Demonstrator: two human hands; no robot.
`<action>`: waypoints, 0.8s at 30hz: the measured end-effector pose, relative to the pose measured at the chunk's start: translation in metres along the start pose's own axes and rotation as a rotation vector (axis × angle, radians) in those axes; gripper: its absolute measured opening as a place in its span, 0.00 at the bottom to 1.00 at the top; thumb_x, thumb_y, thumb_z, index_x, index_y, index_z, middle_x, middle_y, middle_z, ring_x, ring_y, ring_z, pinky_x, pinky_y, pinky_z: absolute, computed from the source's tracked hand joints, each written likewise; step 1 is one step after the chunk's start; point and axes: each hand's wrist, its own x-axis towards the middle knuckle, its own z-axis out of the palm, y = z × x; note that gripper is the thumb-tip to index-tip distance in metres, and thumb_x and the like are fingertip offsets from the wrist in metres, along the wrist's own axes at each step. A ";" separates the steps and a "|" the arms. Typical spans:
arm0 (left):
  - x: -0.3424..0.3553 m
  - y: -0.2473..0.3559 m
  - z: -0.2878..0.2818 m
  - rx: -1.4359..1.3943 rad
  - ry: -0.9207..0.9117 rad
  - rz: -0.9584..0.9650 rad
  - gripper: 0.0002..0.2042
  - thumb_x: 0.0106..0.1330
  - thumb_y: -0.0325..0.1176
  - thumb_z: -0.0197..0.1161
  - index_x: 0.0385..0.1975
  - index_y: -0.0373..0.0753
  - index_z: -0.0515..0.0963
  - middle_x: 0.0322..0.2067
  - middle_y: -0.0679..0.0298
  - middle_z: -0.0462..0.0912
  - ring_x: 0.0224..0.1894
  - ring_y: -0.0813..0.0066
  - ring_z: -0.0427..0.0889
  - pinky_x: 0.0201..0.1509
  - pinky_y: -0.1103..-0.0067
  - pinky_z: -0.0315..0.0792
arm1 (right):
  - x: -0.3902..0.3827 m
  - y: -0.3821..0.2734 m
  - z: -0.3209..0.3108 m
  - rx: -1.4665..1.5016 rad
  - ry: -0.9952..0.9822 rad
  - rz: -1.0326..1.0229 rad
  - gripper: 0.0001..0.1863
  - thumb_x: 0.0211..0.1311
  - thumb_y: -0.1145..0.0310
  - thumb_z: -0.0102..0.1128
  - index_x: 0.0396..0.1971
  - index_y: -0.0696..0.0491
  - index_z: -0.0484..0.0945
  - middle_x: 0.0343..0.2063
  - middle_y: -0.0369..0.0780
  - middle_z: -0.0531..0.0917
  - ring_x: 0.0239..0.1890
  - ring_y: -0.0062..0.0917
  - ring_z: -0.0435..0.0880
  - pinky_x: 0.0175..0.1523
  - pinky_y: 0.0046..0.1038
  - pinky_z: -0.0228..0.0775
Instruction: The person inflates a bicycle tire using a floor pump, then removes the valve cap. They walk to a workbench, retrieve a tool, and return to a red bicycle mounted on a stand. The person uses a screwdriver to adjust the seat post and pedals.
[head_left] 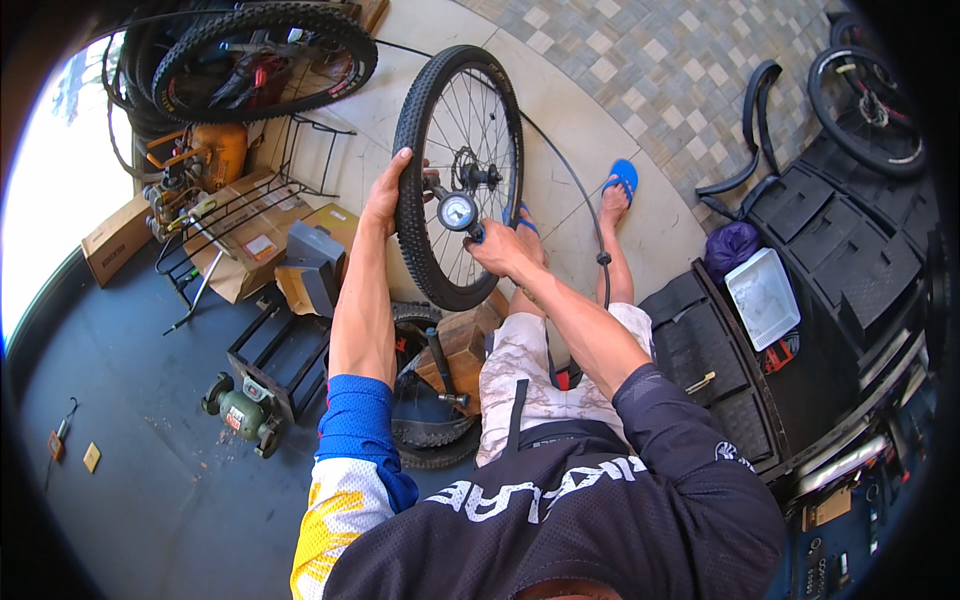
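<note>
In the head view I hold a bicycle wheel [425,100] upright by its knobby tire, with my left hand [390,185] gripping the left side. My right hand [495,245] is closed on the handle of an inflator with a round gauge [458,212], held at the wheel's lower spokes. A black air hose [560,172] runs down past the wheel's right side, between the wheel and my blue flip-flop [621,175]. The inflator's connection at the rim is partly hidden by my left hand and the tire.
More wheels [260,55] are piled upper left, beside an orange compressor [220,155], metal racks and boxes [115,240]. A green bench grinder [243,415] sits lower left, a tire and wooden block [455,360] below the wheel. Right are black cases [820,235], a white bin [760,300] and tools.
</note>
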 end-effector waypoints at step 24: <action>-0.014 -0.018 -0.005 -0.141 0.006 -0.004 0.33 0.66 0.64 0.65 0.51 0.36 0.79 0.43 0.53 0.88 0.39 0.69 0.87 0.47 0.71 0.81 | -0.026 -0.027 -0.026 -0.146 -0.098 0.096 0.23 0.60 0.60 0.57 0.46 0.63 0.82 0.39 0.62 0.86 0.47 0.57 0.87 0.53 0.51 0.78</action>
